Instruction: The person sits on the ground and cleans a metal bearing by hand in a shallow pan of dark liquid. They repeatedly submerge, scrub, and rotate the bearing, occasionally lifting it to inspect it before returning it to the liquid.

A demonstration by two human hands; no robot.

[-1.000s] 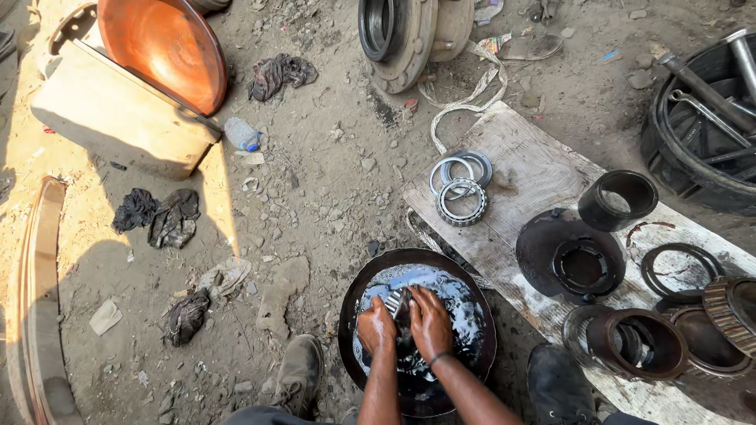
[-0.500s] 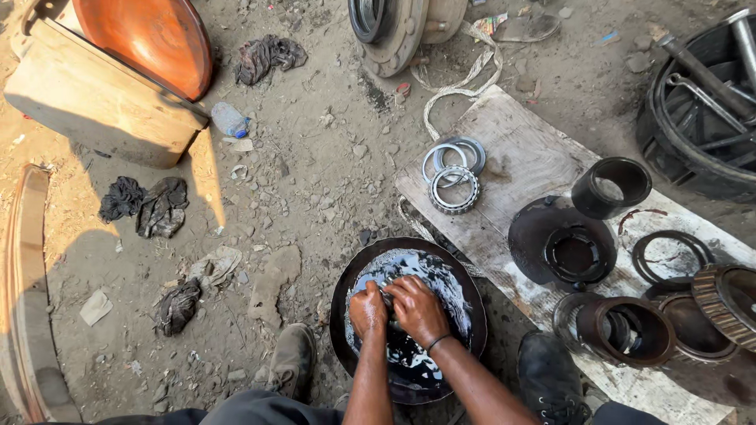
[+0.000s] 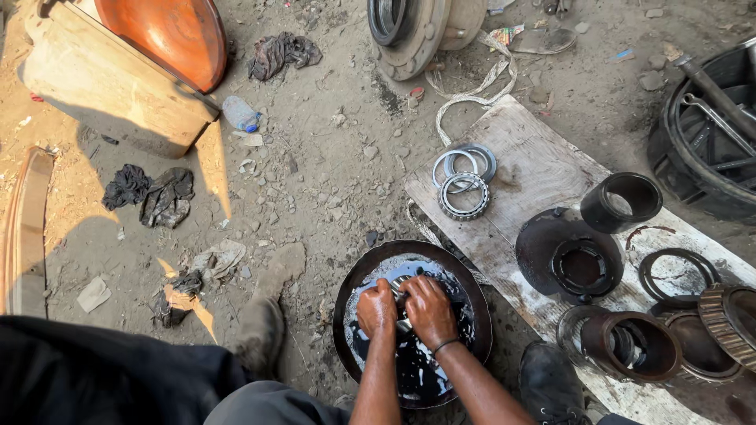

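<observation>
Both of my hands are down in a round black pan (image 3: 348, 305) of dark oily liquid on the ground. My left hand (image 3: 376, 308) and my right hand (image 3: 429, 310) are closed together around a small metal part (image 3: 401, 285) held just over the liquid; most of the part is hidden under my fingers. A dark band circles my right wrist. My knees and two dusty boots (image 3: 261, 329) frame the pan.
A wooden board (image 3: 535, 169) to the right carries bearing rings (image 3: 463, 194), a black sleeve (image 3: 622, 201), a round cover (image 3: 568, 253), a thin ring and rusty hubs (image 3: 630, 345). A wheel hub (image 3: 413, 31), orange disc on a box (image 3: 102, 75), rags and a tyre with tools (image 3: 709, 142) lie around.
The view has shifted, so the pan and board sit slightly lower and further right. My hands stay in the pan, still working the same part between them.
</observation>
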